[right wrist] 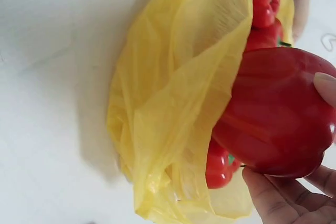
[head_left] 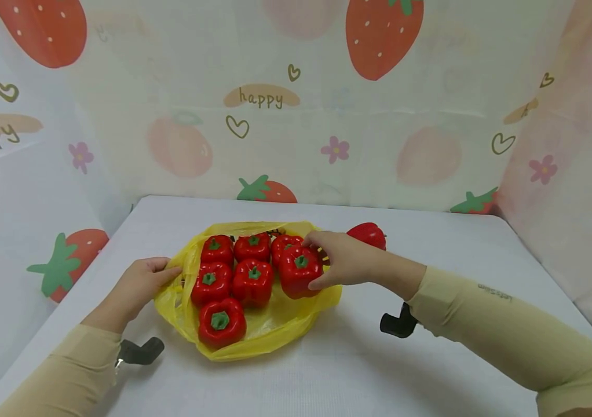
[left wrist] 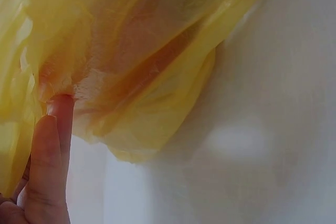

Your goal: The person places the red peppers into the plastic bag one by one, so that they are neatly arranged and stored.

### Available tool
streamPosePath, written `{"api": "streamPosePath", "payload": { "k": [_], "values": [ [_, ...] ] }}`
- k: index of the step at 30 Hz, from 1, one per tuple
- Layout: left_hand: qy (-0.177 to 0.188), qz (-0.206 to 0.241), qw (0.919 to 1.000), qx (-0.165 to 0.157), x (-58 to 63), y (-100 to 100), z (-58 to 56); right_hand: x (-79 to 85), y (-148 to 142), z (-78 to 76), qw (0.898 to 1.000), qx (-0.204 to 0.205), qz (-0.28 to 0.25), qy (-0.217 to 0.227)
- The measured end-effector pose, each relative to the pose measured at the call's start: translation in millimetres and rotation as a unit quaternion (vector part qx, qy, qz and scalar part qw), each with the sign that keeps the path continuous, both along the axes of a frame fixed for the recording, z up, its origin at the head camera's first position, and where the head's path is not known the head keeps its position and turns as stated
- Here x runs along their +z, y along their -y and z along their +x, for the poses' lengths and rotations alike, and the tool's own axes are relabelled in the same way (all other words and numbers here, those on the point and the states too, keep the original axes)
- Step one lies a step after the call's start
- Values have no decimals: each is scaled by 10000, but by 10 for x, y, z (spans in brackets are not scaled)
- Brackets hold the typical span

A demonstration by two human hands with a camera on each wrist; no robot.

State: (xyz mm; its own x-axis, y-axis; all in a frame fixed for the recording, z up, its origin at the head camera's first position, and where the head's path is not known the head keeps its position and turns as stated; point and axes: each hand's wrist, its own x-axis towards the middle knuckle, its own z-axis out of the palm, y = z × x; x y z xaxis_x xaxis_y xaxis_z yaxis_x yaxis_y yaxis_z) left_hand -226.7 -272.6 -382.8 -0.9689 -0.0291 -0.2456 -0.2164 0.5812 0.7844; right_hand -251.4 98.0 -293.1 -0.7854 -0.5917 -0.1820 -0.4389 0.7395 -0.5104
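Observation:
A yellow plastic bag [head_left: 270, 336] lies spread wide at its mouth, with several red bell peppers [head_left: 252, 282] standing in it, green stems up. My left hand [head_left: 142, 286] pinches the bag's left rim between thumb and fingers; in the left wrist view the thin yellow film hides part of the fingers. At the bag's right side my right hand [head_left: 345, 258] grips a red bell pepper [right wrist: 278, 114] between thumb and fingers. That pepper is over the bag's opening and overlaps another pepper [head_left: 284, 246] behind it in the head view.
One more red bell pepper [head_left: 369, 235] lies on the white table [head_left: 431, 370] behind my right wrist, outside the bag. Dark camera mounts [head_left: 399, 321] stick out below both wrists. A strawberry-patterned curtain [head_left: 285, 150] stands along the back and sides.

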Motion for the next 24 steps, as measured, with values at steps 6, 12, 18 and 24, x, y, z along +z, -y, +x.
{"api": "streamPosePath", "payload": {
  "k": [6, 12, 18, 24],
  "values": [
    [43, 10, 10000, 4, -8, 7, 8, -72, 37, -1, 9998, -29, 168, 72],
    [35, 51, 10000, 1, -27, 15, -1, -163, 55, -12, 9994, -38, 258, 236],
    [29, 51, 10000, 18, -41, 27, -12, -288, 76, -12, 9992, -75, 264, 298],
    [34, 79, 10000, 11, -38, 21, -10, -399, 101, -13, 9997, -25, 170, 157]
  ]
}}
